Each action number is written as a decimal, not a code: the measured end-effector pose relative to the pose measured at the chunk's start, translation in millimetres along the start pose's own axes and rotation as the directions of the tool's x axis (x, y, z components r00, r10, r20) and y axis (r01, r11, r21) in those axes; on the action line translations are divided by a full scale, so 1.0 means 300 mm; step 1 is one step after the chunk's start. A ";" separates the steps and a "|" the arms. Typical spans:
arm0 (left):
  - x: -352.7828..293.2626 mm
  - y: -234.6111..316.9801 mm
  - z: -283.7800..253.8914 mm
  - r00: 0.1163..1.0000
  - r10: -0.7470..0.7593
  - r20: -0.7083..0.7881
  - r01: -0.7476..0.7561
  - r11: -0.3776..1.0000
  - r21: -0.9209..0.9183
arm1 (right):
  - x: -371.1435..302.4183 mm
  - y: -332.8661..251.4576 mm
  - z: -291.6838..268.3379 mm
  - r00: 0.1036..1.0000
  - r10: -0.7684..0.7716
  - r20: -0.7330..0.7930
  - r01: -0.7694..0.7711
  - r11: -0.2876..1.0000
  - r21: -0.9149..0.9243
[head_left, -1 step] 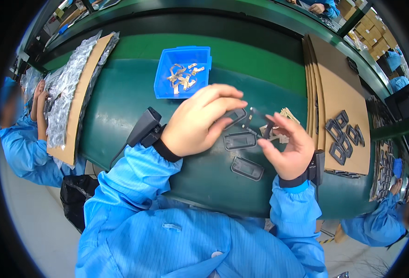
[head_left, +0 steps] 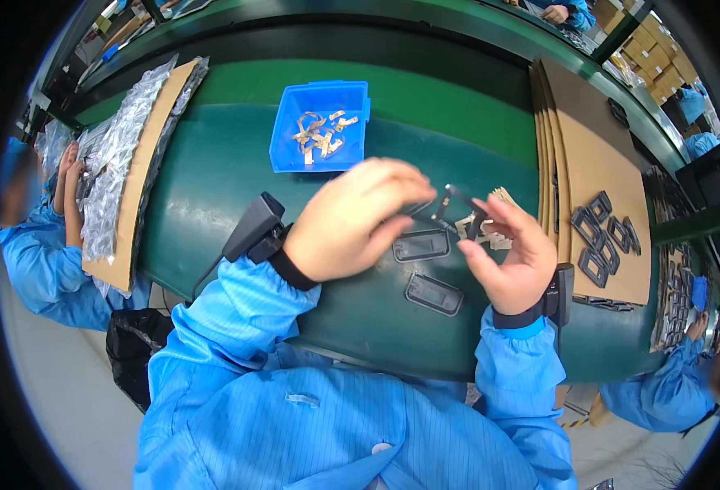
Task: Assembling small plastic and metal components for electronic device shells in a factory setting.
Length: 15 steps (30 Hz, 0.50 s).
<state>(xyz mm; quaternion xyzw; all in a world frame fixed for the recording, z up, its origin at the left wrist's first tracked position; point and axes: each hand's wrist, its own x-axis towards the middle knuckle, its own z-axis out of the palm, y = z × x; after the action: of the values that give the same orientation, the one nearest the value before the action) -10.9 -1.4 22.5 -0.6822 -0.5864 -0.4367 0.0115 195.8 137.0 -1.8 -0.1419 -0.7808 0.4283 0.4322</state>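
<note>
My right hand [head_left: 513,251] is closed on a thin dark rectangular frame [head_left: 475,225], pinched between thumb and fingers above the green work surface. Close to the frame's left side is my left hand [head_left: 364,216], its fingers bent and smeared by motion; whether they touch the frame I cannot tell. Beneath the hands lie a shallow black rectangular tray-like casing [head_left: 422,246] and, nearer to me, another black casing [head_left: 434,294]. A third casing is mostly hidden behind my left fingers. Behind my right fingers sits a pile of small beige strips [head_left: 500,242], partly covered.
A blue bin [head_left: 277,147] with beige strips stands beyond my left hand. On the right, cardboard sheets [head_left: 593,155] carry several black frames [head_left: 597,237]. At left, cardboard with bubble wrap [head_left: 123,163] stands by a co-worker [head_left: 58,261]. Another co-worker [head_left: 662,388] sits at right.
My left fingers have come down and closer to the frame, covering more of the far casing. The right hand with the frame has shifted very slightly.
</note>
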 end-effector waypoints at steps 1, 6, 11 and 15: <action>-0.020 0.031 0.005 0.983 -0.044 0.177 0.040 0.999 0.027 | -0.011 -0.005 -0.014 0.999 0.014 -0.038 -0.013 1.000 0.027; -0.138 0.115 0.082 0.880 -0.048 0.472 0.004 0.996 0.093 | -0.135 -0.026 -0.087 0.958 0.172 -0.227 -0.140 0.978 0.152; -0.191 0.160 0.128 0.895 -0.120 0.429 0.078 0.990 0.114 | -0.231 -0.061 -0.127 0.997 0.066 0.042 -0.052 0.959 -0.279; -0.246 0.199 0.115 0.882 -0.253 0.398 0.248 0.967 0.066 | -0.245 -0.100 -0.128 0.947 -0.070 0.314 0.200 0.892 -0.405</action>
<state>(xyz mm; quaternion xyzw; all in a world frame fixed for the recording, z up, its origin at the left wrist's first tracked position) 62.6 -60.0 -14.1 -0.6759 -0.6620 -0.2807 -0.1617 274.0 96.9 -8.8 -0.1145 -0.9190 0.2295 0.2994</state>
